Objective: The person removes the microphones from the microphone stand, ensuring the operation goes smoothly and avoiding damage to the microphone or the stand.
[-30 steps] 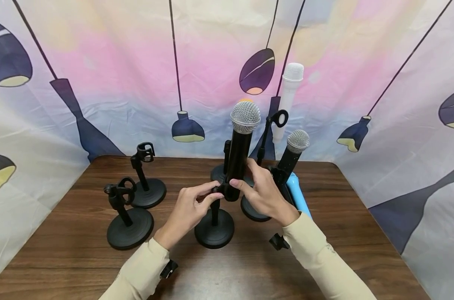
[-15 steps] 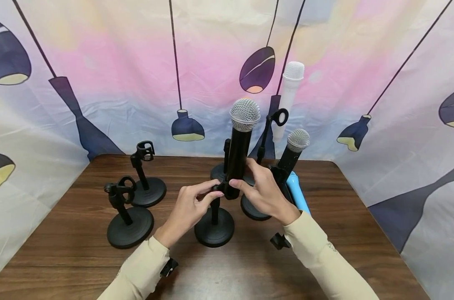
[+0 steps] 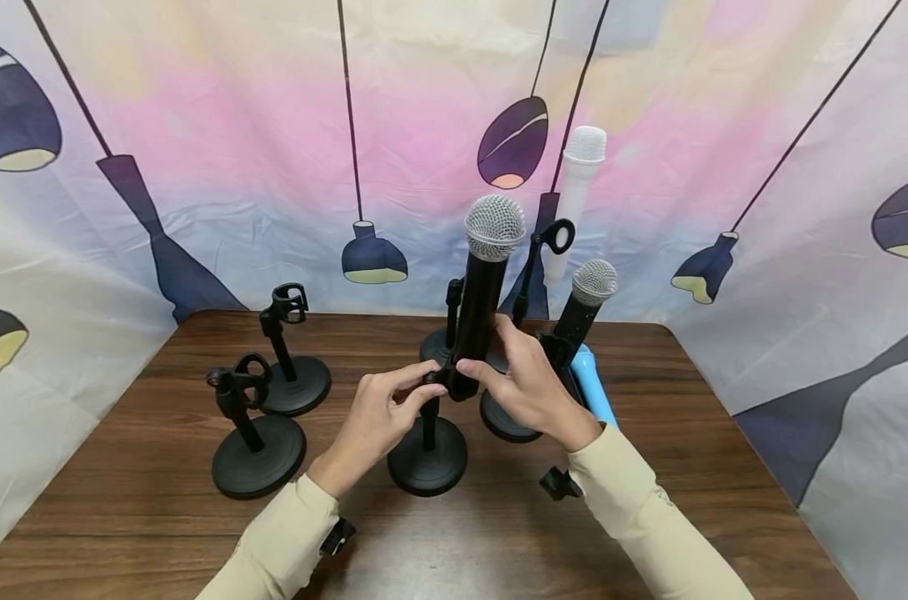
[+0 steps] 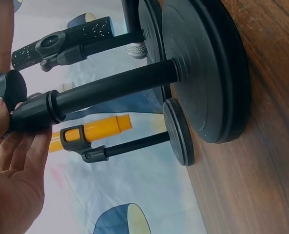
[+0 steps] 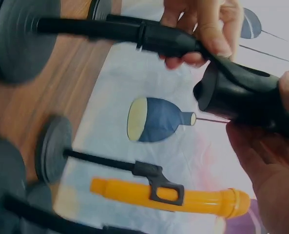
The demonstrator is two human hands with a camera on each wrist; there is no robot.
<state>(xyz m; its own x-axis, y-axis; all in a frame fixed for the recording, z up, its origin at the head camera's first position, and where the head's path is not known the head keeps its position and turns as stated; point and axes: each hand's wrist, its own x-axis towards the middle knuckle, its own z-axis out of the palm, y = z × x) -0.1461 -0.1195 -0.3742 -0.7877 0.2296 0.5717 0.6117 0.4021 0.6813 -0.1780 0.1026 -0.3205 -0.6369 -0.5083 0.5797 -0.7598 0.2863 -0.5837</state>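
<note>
A black microphone (image 3: 481, 304) with a silver mesh head leans slightly right above a round-based desk stand (image 3: 427, 462). My left hand (image 3: 375, 425) pinches the top of that stand, at the joint below its clip; the left wrist view shows thumb and fingers around the joint (image 4: 32, 116). My right hand (image 3: 532, 392) grips the microphone's lower body, thumb in front. In the right wrist view the microphone's lower end (image 5: 217, 90) sits at the clip; how far the clip encloses it is partly hidden by the fingers.
Two bare microphone stands (image 3: 259, 454) (image 3: 296, 383) stand at left. Behind and right are a speckled black microphone (image 3: 577, 321) on a stand, a white microphone (image 3: 577, 187), and a blue one (image 3: 595, 387). An orange microphone (image 5: 207, 201) sits in a stand's clip. A patterned cloth (image 3: 259, 125) hangs behind.
The microphone's head has shifted very slightly up and to the right, and the orange tip behind it is now hidden. Both hands keep nearly the same place and hold.
</note>
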